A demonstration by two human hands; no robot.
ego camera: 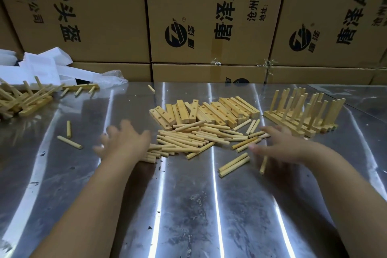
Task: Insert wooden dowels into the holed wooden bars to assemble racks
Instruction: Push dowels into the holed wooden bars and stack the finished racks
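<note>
Hovering palm-down, both hands grasp nothing: the left hand (123,142) is blurred with fingers splayed and loose, and the right hand (278,144) has fingers straight and spread, thumb pointing in toward 9 o'clock. One short dowel (263,164) lies below the right wrist; whether it touches the hand is unclear.

Between the hands, at 12 o'clock from the person, sits the loose pile of pale round wooden dowels (194,138). The left hand's thumb side overlaps the pile's 9 o'clock edge, and the right fingertips reach its 3 o'clock edge. Just behind the pile is the heap of short square light-wood bars with drilled holes (205,111).

The dowels look light, stiff and smooth, so they will likely roll on the shiny steel tabletop (188,205). Pinching one near mid-length, then shifting toward one end for insertion, seems best. The bars look blocky and stable, best held by the long sides with the holes up.

Both forearms reach forward from 6 o'clock, slightly converging, with wrists low over the table.

- Finished racks with upright pegs (301,111) stand at 2 o'clock.
- A tangled heap of more racks (23,98) lies at 10 o'clock, beside white foam packing (41,67).
- Two stray dowels (68,129) lie at 9 o'clock.
- Printed brown cardboard boxes (209,16) wall the back.
</note>
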